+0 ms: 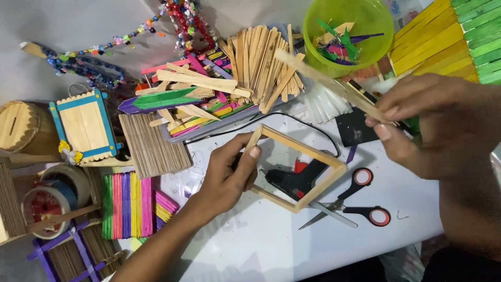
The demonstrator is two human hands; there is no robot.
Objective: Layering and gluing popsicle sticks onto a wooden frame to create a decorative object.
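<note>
Wooden frame, a square of plain craft sticks glued at the corners, is held tilted above the white table, near the middle of the view. The left hand grips it at the left corner, thumb on the top face of one stick and fingers curled underneath, closed firmly on the wood. The right hand is raised to the right and pinches the end of a single plain craft stick between thumb and fingertips; the stick slants up and to the left, its far end over the heap of loose sticks, apart from the frame.

Seen through the frame's opening lies a black glue gun with a red trigger, on the table. Just right of the frame rest scissors with black and red handles, blades pointing toward the frame's lower corner. Behind the frame a grey tray holds plain and coloured sticks piled together. A green bowl with coloured scraps stands at the top right, beside yellow and green stick panels. On the left are a blue-edged stick box, a rainbow stick mat and tape rolls. Bead strings lie along the top
</note>
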